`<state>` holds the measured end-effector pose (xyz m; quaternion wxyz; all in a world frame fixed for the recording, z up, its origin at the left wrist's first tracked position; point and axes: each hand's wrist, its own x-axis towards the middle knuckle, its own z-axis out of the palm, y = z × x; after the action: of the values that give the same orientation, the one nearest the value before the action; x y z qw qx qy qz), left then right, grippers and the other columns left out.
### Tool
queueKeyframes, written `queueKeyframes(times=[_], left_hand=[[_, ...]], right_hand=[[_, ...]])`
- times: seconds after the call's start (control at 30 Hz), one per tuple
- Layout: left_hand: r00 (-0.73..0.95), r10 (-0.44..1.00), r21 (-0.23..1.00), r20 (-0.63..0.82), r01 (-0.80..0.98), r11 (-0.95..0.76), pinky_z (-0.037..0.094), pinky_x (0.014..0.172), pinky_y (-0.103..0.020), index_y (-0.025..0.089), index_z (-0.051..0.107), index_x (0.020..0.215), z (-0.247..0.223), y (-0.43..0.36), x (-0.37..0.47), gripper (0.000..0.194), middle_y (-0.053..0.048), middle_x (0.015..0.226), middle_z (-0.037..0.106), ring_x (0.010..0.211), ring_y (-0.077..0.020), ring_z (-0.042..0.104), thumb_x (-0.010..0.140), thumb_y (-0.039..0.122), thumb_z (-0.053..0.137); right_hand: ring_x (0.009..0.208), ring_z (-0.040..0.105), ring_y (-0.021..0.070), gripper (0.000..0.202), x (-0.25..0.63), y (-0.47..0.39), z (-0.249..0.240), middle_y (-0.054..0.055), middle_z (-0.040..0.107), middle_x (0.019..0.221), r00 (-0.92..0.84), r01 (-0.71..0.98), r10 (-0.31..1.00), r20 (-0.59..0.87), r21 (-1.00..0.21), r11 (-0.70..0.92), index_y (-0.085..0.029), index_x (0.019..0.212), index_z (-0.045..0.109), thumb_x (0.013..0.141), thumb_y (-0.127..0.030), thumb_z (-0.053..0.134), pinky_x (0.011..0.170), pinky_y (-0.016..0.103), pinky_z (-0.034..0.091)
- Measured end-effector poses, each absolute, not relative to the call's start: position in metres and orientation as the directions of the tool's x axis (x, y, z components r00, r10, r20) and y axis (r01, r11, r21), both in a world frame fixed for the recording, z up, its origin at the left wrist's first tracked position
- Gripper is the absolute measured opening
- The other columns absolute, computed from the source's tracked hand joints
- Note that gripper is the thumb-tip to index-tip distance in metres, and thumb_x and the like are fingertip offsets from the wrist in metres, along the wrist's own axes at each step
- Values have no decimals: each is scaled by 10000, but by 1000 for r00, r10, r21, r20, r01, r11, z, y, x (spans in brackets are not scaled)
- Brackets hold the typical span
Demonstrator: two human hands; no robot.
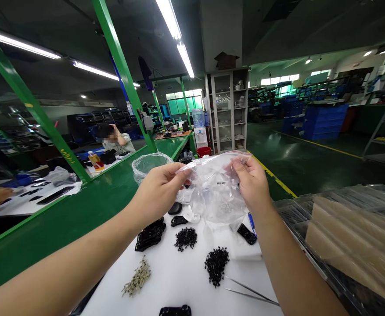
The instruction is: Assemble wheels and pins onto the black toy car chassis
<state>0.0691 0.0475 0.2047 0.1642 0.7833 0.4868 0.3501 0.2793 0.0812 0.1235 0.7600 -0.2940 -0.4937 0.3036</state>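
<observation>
Left hand [159, 184] and right hand [253, 181] pinch bag [219, 202] by its top edge; likely light, limp, slippery, best held right there.

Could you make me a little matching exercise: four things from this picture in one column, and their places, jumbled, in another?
1. thin clear plastic bag
2. silver metal tweezers
3. heap of small pale pieces
4. round red bucket

A. near the white water dispenser in the background
B. tips beside a heap of small black pieces
C. held up by the left hand and right hand
D. at the left side of the white tabletop

Pairs: 1-C; 2-B; 3-D; 4-A
</observation>
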Motion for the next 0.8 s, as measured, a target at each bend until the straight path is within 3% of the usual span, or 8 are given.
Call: queueKeyframes(times=[0.07, 0.2, 0.4, 0.8], left_hand=[[260, 871, 601, 417, 640, -479, 491, 735, -340, 225, 683, 844, 210, 48, 72, 395, -37, 860, 716, 815, -238, 657, 926, 570, 509], [269, 868, 494, 417, 735, -465, 472, 696, -347, 222, 657, 834, 222, 46, 75, 417, -52, 827, 713, 789, -253, 653, 922, 589, 481], [270, 872, 391, 409, 811, -435, 392, 591, -312, 239, 643, 880, 231, 45, 74, 326, -17, 723, 657, 646, -200, 577, 937, 502, 458], [340, 814, 505, 472, 653, -565, 431, 631, -295, 238, 650, 975, 227, 37, 80, 348, -41, 825, 614, 735, -201, 561, 941, 559, 518]], right_hand=[[700, 654, 157, 302, 283, 84, 122, 33, 709, 794, 330, -188, 759, 561, -749, 635, -180, 933, 614, 888, -474, 666, 684, 286, 527], [670, 645, 148, 303, 291, 87, 120, 30, 704, 777, 316, -223, 772, 551, -748, 625, -174, 944, 614, 884, -466, 670, 663, 279, 523], [746, 672, 159, 288, 293, 82, 124, 35, 703, 821, 277, -298, 801, 530, -745, 596, -177, 972, 626, 828, -414, 706, 703, 289, 545], [650, 619, 132, 236, 282, 77, 132, -12, 639, 730, 353, -409, 791, 500, -678, 611, -197, 946, 578, 809, -368, 667, 688, 289, 539]])
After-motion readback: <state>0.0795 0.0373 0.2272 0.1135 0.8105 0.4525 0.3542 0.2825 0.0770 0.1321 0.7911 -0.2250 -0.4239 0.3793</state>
